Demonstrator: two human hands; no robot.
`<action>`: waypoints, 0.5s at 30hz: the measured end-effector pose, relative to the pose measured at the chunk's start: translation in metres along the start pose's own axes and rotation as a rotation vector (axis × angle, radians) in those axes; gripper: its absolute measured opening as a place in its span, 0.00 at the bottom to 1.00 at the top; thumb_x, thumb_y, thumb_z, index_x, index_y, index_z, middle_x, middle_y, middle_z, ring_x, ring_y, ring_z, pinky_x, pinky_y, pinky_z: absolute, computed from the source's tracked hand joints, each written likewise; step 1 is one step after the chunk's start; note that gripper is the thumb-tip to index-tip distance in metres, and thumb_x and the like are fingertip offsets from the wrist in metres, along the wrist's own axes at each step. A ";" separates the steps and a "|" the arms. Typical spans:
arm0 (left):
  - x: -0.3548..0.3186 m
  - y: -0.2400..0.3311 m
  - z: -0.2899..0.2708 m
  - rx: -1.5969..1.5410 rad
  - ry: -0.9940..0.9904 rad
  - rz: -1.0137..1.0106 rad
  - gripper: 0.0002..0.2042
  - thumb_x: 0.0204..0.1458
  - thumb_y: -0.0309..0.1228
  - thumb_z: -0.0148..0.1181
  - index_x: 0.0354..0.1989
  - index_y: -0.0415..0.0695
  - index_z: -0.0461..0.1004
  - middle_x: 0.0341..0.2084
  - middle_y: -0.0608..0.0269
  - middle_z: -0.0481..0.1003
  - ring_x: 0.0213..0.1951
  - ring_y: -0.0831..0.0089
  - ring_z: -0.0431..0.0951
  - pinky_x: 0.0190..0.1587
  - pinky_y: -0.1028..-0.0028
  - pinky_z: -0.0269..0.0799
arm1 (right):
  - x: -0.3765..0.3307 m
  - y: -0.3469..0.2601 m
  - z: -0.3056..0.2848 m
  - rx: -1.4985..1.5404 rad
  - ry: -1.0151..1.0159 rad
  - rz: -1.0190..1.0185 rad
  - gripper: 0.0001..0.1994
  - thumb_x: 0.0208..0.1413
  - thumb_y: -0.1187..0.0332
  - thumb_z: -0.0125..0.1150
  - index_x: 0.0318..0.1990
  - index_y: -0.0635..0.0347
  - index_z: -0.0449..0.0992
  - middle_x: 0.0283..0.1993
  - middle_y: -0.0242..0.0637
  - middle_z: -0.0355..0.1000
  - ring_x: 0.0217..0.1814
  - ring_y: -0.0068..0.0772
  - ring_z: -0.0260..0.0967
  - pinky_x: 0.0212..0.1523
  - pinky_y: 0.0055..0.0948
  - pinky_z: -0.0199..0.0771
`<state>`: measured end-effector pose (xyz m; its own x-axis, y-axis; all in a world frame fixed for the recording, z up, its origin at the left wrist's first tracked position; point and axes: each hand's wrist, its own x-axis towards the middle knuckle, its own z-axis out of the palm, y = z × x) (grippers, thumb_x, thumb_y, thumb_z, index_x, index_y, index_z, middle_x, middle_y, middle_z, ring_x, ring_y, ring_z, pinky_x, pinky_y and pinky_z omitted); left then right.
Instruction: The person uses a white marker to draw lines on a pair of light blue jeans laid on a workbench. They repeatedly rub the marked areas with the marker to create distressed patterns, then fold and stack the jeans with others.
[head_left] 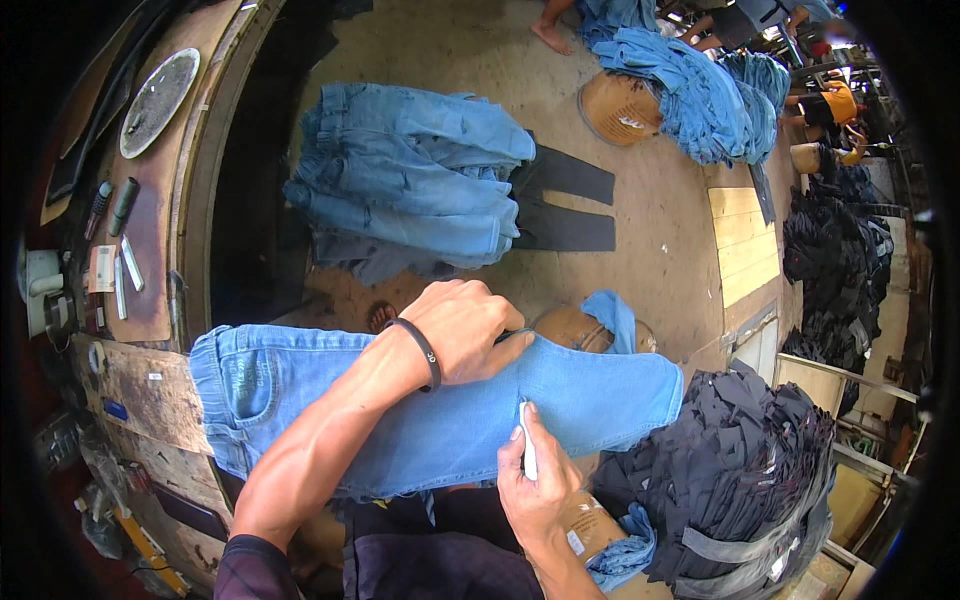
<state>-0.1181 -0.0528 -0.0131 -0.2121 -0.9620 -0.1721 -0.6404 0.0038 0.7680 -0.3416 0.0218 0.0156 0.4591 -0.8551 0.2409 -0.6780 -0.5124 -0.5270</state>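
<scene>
A pair of light blue jeans (440, 440) with a gathered waistband lies folded lengthwise across in front of me, waist to the left and hems to the right. My left hand (465, 325), with a black band at its wrist, is closed over the far edge of the denim and pinches the cloth. In my right hand (540, 490) is a slim white-handled tool (529, 458). Its small dark tip points away from me and meets the denim mid-leg, just nearer than my left thumb. The tip is too small to make out its kind.
A bench (150, 410) at the left supports the waist end. On it sit an oval metal tray (160, 103) and small tools. Blue jeans (410, 175) are piled beyond, a dark garment heap (720, 470) at right. Other people work at the far right.
</scene>
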 end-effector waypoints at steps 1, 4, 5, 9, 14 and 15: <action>0.000 0.000 0.000 0.001 -0.001 0.001 0.15 0.61 0.40 0.63 0.31 0.41 0.86 0.22 0.43 0.80 0.30 0.43 0.82 0.36 0.50 0.76 | 0.000 0.000 -0.001 0.007 -0.037 0.017 0.21 0.53 0.85 0.67 0.56 0.72 0.81 0.28 0.44 0.79 0.24 0.38 0.77 0.28 0.32 0.78; 0.001 0.000 0.000 0.007 -0.003 0.005 0.15 0.62 0.40 0.63 0.31 0.41 0.86 0.22 0.43 0.80 0.30 0.43 0.82 0.36 0.50 0.76 | 0.000 -0.001 -0.003 -0.005 0.004 -0.013 0.21 0.52 0.85 0.67 0.56 0.72 0.81 0.28 0.44 0.79 0.24 0.38 0.78 0.28 0.32 0.78; 0.001 0.000 0.000 0.011 0.000 0.008 0.15 0.62 0.40 0.63 0.31 0.41 0.86 0.22 0.43 0.80 0.30 0.43 0.82 0.36 0.50 0.76 | 0.000 -0.001 -0.004 -0.024 -0.036 0.021 0.21 0.52 0.85 0.68 0.56 0.72 0.81 0.28 0.44 0.80 0.24 0.38 0.78 0.28 0.32 0.78; 0.001 0.001 0.000 -0.001 -0.026 -0.017 0.16 0.62 0.41 0.62 0.30 0.42 0.86 0.22 0.42 0.80 0.31 0.42 0.82 0.38 0.49 0.78 | -0.001 0.000 -0.004 -0.008 -0.034 0.039 0.20 0.52 0.85 0.68 0.55 0.73 0.81 0.31 0.47 0.81 0.25 0.39 0.79 0.28 0.32 0.79; 0.000 0.000 0.001 -0.004 -0.017 -0.006 0.16 0.63 0.41 0.61 0.31 0.41 0.85 0.22 0.44 0.80 0.31 0.43 0.82 0.37 0.50 0.77 | -0.002 0.000 -0.005 0.008 -0.030 0.042 0.19 0.54 0.84 0.68 0.55 0.74 0.81 0.34 0.49 0.83 0.27 0.41 0.81 0.30 0.33 0.80; -0.001 0.000 0.001 -0.013 -0.002 0.000 0.16 0.63 0.41 0.61 0.31 0.41 0.85 0.22 0.44 0.80 0.31 0.43 0.82 0.37 0.50 0.77 | -0.002 0.000 -0.005 0.015 -0.037 0.050 0.19 0.55 0.84 0.68 0.55 0.74 0.81 0.35 0.49 0.83 0.28 0.41 0.81 0.31 0.33 0.81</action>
<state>-0.1188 -0.0516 -0.0138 -0.2136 -0.9614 -0.1734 -0.6306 0.0001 0.7761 -0.3452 0.0230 0.0196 0.4458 -0.8760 0.1842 -0.6921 -0.4678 -0.5496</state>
